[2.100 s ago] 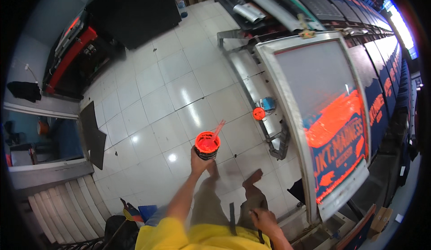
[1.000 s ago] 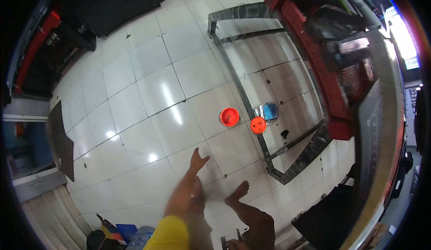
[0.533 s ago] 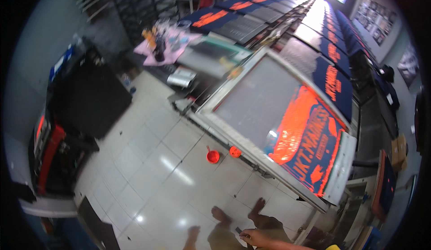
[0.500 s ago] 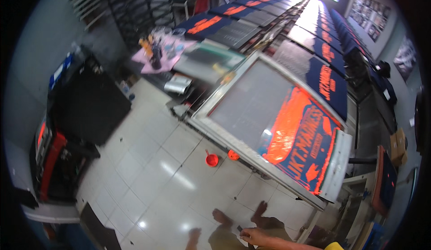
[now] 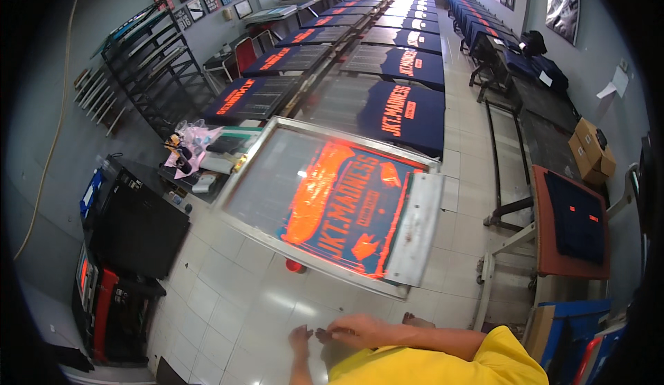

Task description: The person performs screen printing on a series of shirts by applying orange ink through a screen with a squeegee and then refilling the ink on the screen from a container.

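Observation:
My right hand (image 5: 356,331) reaches in from the right at the lower edge, below the screen-printing frame. Its fingers are bent together; whatever they hold, if anything, is hidden. Lower and to the left is my left hand (image 5: 299,341), beside my body, its fingers too small to read. Neither hand touches the screen-printing frame (image 5: 349,290) ahead. Bright orange ink (image 5: 315,195) lies thick across its mesh, left of a lettered design. Along its right side rests a broad pale metal squeegee (image 5: 417,229) with a green edge.
Long rows of printing boards carry navy shirts (image 5: 394,118) with orange prints. A red container (image 5: 295,266) is on the tiled floor below the frame. Black cabinet (image 5: 142,222) at left; cardboard boxes (image 5: 591,151) and a rust-coloured board (image 5: 546,240) at right.
The view has turned, so the screen-printing frame sits further left and the right-hand benches show more. My right hand has shifted up and left in the picture, with more yellow sleeve visible.

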Motion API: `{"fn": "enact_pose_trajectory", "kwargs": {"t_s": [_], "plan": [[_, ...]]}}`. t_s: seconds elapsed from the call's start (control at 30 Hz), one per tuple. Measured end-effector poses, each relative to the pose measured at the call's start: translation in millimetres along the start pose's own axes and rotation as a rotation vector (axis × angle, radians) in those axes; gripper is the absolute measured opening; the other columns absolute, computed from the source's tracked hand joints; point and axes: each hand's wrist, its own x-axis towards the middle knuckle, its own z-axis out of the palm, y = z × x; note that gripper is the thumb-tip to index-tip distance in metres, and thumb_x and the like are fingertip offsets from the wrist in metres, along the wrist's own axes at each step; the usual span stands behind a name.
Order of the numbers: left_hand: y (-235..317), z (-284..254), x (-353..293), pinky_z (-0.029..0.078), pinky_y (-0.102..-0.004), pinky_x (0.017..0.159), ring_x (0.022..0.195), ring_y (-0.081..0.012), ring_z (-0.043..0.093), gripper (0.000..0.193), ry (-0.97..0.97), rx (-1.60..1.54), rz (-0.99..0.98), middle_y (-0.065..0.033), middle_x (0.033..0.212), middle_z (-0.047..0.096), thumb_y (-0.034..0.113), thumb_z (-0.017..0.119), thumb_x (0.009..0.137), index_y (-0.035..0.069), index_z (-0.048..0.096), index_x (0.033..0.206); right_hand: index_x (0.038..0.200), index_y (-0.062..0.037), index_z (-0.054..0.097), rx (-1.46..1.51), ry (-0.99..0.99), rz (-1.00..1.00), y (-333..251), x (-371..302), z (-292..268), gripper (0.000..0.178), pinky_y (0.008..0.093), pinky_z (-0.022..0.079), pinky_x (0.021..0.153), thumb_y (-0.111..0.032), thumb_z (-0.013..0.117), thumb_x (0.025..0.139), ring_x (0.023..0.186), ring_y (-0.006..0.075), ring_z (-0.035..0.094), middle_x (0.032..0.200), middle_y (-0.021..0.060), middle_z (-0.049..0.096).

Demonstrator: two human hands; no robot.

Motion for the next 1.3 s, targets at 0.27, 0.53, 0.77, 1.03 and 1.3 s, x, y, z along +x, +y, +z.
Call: {"fn": "enact_pose_trajectory", "kwargs": {"t_s": [0.27, 0.53, 0.77, 1.03, 1.3], "plan": [[146, 193, -120, 0.057, -0.0347, 0.072, 0.069, -0.0230, 0.066, 0.025, 0.042, -0.307, -0.027, -0.0063, 0.068, 0.054, 0.023, 0.053, 0.098, 0.000, 0.051, 0.088, 0.106, -0.0030, 0.064, 0.123, 0.403, -0.138, 6, -147, -186, 0.018, 0.0292, 0.052, 0.069, -0.013, 0.057, 0.092, 0.076, 0.0177, 0.067, 0.086, 0.0089, 0.068], [217, 266, -139, 0.057, -0.0355, 0.074, 0.071, -0.0196, 0.061, 0.017, 0.197, -0.427, 0.047, -0.0063, 0.079, 0.054, 0.014, 0.050, 0.097, -0.001, 0.053, 0.104, 0.101, 0.0004, 0.063, 0.231, 0.689, -0.156, 27, -154, -302, 0.019, 0.0244, 0.050, 0.062, -0.012, 0.050, 0.097, 0.075, 0.0118, 0.067, 0.079, 0.0068, 0.069], [255, 296, -100, 0.052, -0.0302, 0.067, 0.072, -0.0163, 0.060, 0.023, 0.343, -0.516, 0.066, -0.0053, 0.083, 0.055, 0.021, 0.047, 0.098, 0.001, 0.053, 0.110, 0.101, 0.0008, 0.063, 0.161, 0.825, -0.139, 85, -98, -391, 0.019, 0.0240, 0.050, 0.062, -0.013, 0.050, 0.097, 0.074, 0.0113, 0.065, 0.081, 0.0063, 0.068], [258, 317, -68, 0.044, -0.0245, 0.063, 0.076, -0.0107, 0.059, 0.026, 0.505, -0.389, 0.024, -0.0027, 0.087, 0.060, 0.023, 0.046, 0.098, 0.002, 0.058, 0.109, 0.100, 0.0003, 0.063, 0.061, 0.838, -0.046, 141, -14, -471, 0.022, 0.0243, 0.049, 0.065, -0.017, 0.048, 0.099, 0.078, 0.0113, 0.063, 0.084, 0.0051, 0.066], [282, 357, -55, 0.044, -0.0252, 0.066, 0.075, -0.0096, 0.057, 0.032, 0.702, -0.258, 0.042, -0.0022, 0.086, 0.064, 0.025, 0.045, 0.099, 0.000, 0.064, 0.100, 0.103, 0.0006, 0.063, -0.398, 0.634, 0.038, 210, 71, -546, 0.020, 0.0316, 0.050, 0.071, -0.015, 0.054, 0.094, 0.080, 0.0221, 0.065, 0.095, 0.0116, 0.067]]}}
